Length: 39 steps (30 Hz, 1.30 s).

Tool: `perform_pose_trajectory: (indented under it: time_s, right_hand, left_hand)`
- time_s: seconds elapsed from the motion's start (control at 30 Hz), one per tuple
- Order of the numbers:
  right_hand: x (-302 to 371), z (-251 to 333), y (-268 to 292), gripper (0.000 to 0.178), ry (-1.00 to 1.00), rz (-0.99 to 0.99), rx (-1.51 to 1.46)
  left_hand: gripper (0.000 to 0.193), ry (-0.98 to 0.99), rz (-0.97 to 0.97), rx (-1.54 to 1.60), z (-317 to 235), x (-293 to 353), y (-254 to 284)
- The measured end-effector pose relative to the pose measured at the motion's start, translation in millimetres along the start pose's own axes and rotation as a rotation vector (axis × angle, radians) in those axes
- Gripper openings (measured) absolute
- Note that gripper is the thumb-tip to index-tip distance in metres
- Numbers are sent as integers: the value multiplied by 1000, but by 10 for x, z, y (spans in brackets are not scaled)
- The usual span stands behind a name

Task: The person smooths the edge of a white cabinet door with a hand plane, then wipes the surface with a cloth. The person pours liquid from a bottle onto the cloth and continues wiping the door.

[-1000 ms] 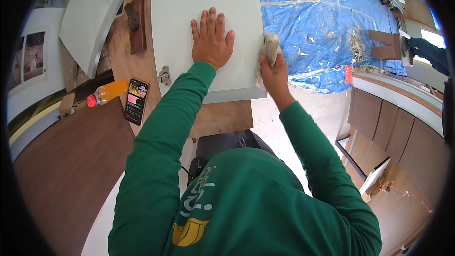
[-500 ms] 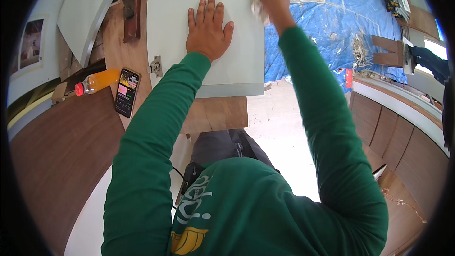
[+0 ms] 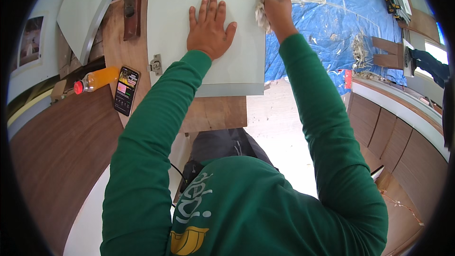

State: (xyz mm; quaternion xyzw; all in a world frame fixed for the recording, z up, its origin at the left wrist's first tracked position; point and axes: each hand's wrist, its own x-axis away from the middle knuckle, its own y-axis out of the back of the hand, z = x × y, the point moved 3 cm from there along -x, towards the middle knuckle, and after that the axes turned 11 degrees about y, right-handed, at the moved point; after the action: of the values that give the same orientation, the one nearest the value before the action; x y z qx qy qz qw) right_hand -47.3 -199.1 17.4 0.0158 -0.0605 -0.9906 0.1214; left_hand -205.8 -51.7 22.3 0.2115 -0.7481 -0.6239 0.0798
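Note:
A pale grey-white cabinet door panel [image 3: 175, 66] lies flat on the wooden workbench, with a metal hinge [image 3: 155, 65] fixed near its left edge. My left hand [image 3: 211, 28] rests flat on the panel, fingers spread. At the panel's right edge, my right hand [image 3: 278, 14] is closed on a crumpled, dirty whitish rag [image 3: 262, 12]. The rag overlaps the edge, beside the blue tarp; its underside is hidden.
Left of the panel, a wooden hand plane [image 3: 133, 12], a phone [image 3: 127, 90] and an orange drink bottle [image 3: 97, 80] lie on the bench [image 3: 116, 47]. Another white panel [image 3: 85, 14] leans farther left. Blue tarp [image 3: 327, 23] spreads on the right; a person's leg [image 3: 431, 61] shows at far right.
My right hand has moved slightly nearer with the rag along the panel's right edge. My left hand stays flat in nearly the same place.

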Motion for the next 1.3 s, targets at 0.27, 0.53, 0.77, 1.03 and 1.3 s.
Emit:
perform_pose_trajectory:
  time_s: [0.27, 0.53, 0.77, 1.03, 1.3]
  right_hand:
    - [1093, -148, 193, 40, -74, -2, -119]
    - [176, 21, 29, 18, -40, 2, -53]
    - [659, -174, 73, 24, -6, -14, 77]
    - [-546, -67, -112, 34, -52, -26, 3]
    - [1181, -177, 246, 26, -125, -48, -37]
  left_hand:
    - [69, 42, 40, -33, 52, 56, 68]
    - [69, 15, 34, -40, -9, 1, 58]
    - [70, 43, 76, -23, 61, 46, 54]
    - [70, -5, 31, -21, -25, -14, 76]
    - [70, 53, 68, -11, 61, 40, 55]
